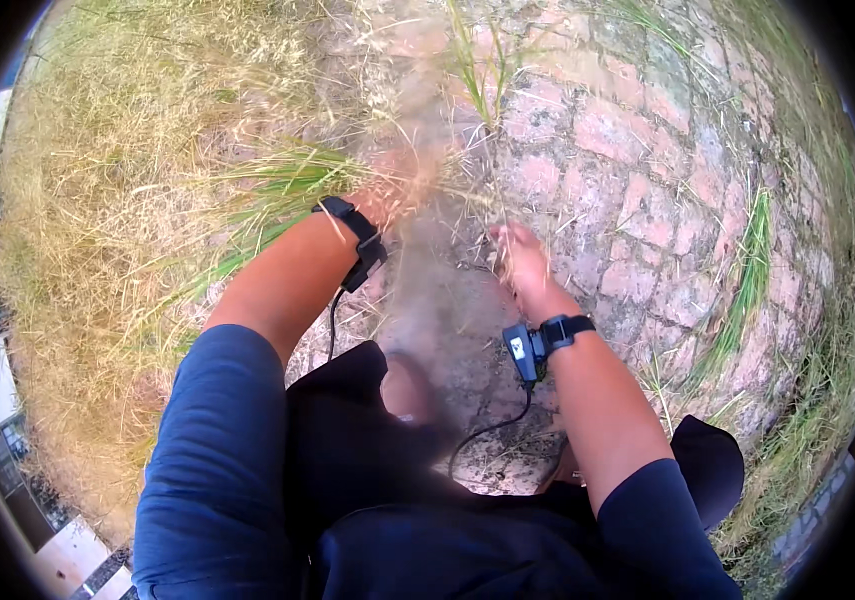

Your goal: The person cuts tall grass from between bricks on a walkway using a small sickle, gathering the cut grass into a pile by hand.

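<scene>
My left hand [387,193] reaches over the paving, partly blurred by a hazy streak, and is closed round a bunch of long green grass [297,182]. The blades fan out from it toward the left, past the wrist. My right hand [523,262] is low over the bricks, a short way to the right, with its fingers curled. What lies inside those fingers, if anything, is hidden. Thin dry stalks [477,185] cross the gap between the hands. Just beyond them an upright green tuft [487,90] grows from a joint in the paving.
Weathered brick paving [637,215] spreads ahead and to the right. Tall dry grass [137,170] covers the left side. A loose heap of green grass [750,265] lies on the bricks at right. Both wrists carry strapped devices; a black cable [487,430] hangs from the right one [525,352].
</scene>
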Demonstrator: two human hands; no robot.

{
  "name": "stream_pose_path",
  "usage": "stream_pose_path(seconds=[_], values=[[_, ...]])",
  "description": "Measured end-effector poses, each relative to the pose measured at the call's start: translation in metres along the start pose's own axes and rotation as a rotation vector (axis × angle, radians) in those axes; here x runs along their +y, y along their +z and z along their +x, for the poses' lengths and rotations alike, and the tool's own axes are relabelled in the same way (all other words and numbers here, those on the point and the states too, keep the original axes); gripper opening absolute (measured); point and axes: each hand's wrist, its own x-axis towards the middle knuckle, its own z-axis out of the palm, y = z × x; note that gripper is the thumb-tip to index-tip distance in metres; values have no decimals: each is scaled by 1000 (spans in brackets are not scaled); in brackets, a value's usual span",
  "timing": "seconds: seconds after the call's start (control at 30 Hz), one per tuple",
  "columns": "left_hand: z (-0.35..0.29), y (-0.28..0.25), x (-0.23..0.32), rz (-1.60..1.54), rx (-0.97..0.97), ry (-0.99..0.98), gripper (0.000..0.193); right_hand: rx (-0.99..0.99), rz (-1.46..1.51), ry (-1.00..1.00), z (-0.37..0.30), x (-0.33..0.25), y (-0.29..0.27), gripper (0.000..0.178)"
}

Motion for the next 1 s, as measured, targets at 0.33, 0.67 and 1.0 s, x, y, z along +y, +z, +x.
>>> stream_pose_path(seconds=[0.33, 0.67, 1.0], values=[[-31, -24, 34, -120, -453, -64, 35, -158, 156, 160, -61, 39, -90, 33], [59, -64, 68, 369, 236, 194, 25, -59, 277, 77, -16, -56, -33, 24], [48, -42, 42, 126, 126, 45, 21, 10, 47, 12, 12, -72, -24, 25]])
